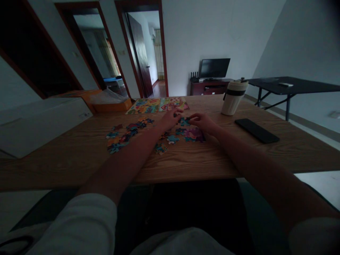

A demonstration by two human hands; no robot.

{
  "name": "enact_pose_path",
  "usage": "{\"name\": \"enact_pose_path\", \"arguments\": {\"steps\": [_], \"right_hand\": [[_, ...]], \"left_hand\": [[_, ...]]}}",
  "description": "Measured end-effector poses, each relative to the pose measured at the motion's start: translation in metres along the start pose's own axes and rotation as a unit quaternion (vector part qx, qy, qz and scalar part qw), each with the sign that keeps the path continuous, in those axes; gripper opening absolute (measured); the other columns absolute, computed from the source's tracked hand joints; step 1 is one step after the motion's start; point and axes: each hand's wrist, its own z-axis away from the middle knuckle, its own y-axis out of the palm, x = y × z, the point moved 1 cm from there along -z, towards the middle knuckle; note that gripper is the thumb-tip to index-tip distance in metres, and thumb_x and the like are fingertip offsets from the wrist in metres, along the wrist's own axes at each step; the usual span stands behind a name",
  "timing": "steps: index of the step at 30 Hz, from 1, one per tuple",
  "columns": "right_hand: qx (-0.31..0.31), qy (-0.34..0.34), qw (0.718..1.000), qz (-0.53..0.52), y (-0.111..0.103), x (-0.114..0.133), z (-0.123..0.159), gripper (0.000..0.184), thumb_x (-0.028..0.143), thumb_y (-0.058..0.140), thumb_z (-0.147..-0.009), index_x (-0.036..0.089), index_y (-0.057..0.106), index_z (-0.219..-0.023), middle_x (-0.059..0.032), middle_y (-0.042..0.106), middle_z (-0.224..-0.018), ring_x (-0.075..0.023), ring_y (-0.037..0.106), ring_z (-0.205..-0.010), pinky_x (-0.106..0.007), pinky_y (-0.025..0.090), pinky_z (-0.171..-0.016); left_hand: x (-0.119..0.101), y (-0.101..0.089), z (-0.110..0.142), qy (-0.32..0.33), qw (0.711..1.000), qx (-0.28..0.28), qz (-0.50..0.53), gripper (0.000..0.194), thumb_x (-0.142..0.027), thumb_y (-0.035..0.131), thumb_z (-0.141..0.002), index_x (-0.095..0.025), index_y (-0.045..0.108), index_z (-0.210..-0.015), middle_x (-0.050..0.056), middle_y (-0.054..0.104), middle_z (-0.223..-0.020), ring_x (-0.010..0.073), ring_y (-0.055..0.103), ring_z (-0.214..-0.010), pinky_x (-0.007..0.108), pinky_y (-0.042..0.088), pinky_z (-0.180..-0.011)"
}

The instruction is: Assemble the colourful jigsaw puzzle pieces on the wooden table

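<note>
Wood-grain bench (66, 161) under me; my left fingers (178, 111) and right fingers (193, 119) sit either side of a teal cardboard jigsaw piece (183, 122), loose multicoloured jigsaw pieces (172, 139) just below them; clamped or not, I cannot tell.

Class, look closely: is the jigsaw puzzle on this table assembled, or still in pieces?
Still in pieces: loose jigsaw pieces lie scattered across the wooden table, beside the right hand.

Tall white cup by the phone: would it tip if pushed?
Probably, if pushed high up: the cup is tall and narrow. Its black band might give some grip. Its lid hides whether it's full, so its weight is hard to guess.
</note>
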Motion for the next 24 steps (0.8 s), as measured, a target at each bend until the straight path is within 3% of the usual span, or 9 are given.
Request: {"name": "enact_pose_path", "arguments": {"steps": [5, 12, 19, 24], "right_hand": [[0.045, 0.022, 0.996, 0.071, 0.007, -0.007, -0.004, 0.028, 0.02, 0.07, -0.091, 0.018, 0.07, -0.119, -0.0054, 0.075, -0.086, -0.0083, 0.055, -0.051, -0.019, 0.034, -0.043], [0.03, -0.042, 0.981, 0.187, 0.003, -0.016, -0.009, 0.031, 0.023, 0.067, -0.091, 0.018, 0.076, -0.12, -0.0085, 0.077, -0.092, -0.0145, 0.063, -0.066, -0.024, 0.046, -0.057], [0.035, -0.046, 0.978, 0.2, -0.014, -0.023, -0.013, 0.031, 0.023, 0.061, -0.093, 0.02, 0.077, -0.12, -0.0053, 0.078, -0.09, -0.0155, 0.064, -0.072, -0.024, 0.048, -0.064], [0.056, -0.025, 0.974, 0.218, -0.032, -0.032, -0.013, 0.033, 0.023, 0.06, -0.093, 0.019, 0.076, -0.123, -0.0061, 0.079, -0.092, -0.0176, 0.065, -0.074, -0.028, 0.052, -0.071]], "left_hand": [[0.019, 0.017, 0.007, 0.017, 0.994, 0.052, -0.09, 0.033, -0.021, 0.057, -0.093, -0.019, 0.071, -0.123, 0.008, 0.074, -0.109, 0.0216, 0.066, -0.099, 0.032, 0.049, -0.09], [0.017, 0.018, 0.009, 0.044, 0.986, 0.073, -0.145, 0.035, -0.029, 0.059, -0.093, -0.023, 0.069, -0.126, 0.006, 0.074, -0.11, 0.0223, 0.066, -0.098, 0.033, 0.05, -0.089], [0.015, 0.017, 0.014, 0.068, 0.975, 0.093, -0.193, 0.04, -0.032, 0.056, -0.095, -0.027, 0.065, -0.134, 0.006, 0.074, -0.115, 0.0247, 0.067, -0.103, 0.035, 0.05, -0.091], [0.01, 0.018, 0.017, 0.143, 0.951, 0.127, -0.244, 0.038, -0.036, 0.048, -0.1, -0.026, 0.069, -0.13, 0.008, 0.071, -0.123, 0.0255, 0.065, -0.11, 0.036, 0.046, -0.097]]}}
